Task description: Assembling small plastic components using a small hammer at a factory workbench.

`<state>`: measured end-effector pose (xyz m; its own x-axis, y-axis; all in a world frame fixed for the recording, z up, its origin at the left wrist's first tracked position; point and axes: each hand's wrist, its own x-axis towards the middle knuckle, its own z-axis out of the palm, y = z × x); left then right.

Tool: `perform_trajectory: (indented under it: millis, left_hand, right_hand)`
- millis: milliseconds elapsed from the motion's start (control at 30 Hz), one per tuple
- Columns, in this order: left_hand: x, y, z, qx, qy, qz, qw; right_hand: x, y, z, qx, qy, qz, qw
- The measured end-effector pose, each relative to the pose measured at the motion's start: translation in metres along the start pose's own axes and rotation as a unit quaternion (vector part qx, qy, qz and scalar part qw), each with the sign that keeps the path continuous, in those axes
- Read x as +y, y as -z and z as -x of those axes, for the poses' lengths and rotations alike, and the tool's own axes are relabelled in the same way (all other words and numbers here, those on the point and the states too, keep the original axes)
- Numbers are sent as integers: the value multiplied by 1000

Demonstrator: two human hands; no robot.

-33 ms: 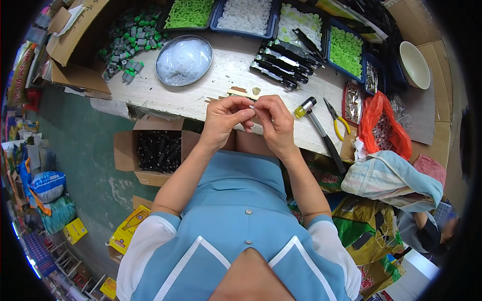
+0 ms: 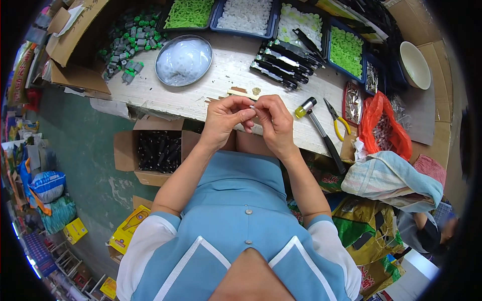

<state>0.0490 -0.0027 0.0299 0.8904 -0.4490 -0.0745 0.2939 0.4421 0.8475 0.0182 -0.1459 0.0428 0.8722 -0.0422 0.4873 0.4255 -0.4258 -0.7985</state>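
Close together at the workbench's near edge, my left hand [image 2: 224, 122] and my right hand [image 2: 274, 123] meet at the fingertips, both pinched closed. Between them shows a tiny white piece [image 2: 252, 107], mostly covered by the fingers and too small to name. Just beyond my fingers, a cream-coloured strip [image 2: 244, 94] lies on the bench. To the right of my right hand rests a hammer [image 2: 321, 131] with a yellow-and-black head and a dark handle. Pliers with yellow handles [image 2: 337, 120] lie beside it.
Black slim parts [image 2: 281, 65] lie stacked beyond my hands. A round dish [image 2: 184, 60] of translucent pieces stands left of them. Trays of green pieces [image 2: 346, 50] and white pieces [image 2: 244, 16] line the back. A red bag [image 2: 377, 120] sits right; a carton of black parts [image 2: 159, 150] stands lower left.
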Motion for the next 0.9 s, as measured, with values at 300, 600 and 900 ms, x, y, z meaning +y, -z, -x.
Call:
perform_trajectory:
  millis: [300, 600, 900]
  left_hand:
    - [10, 19, -22, 68, -70, -270, 958]
    - [9, 24, -33, 49, -55, -351, 933]
    - [13, 23, -38, 12, -32, -429, 903]
  right_hand:
    - [22, 2, -10, -51, 20, 217, 975]
    - [29, -13, -10, -95, 41, 279, 955]
    - [32, -17, -8, -93, 44, 299, 949]
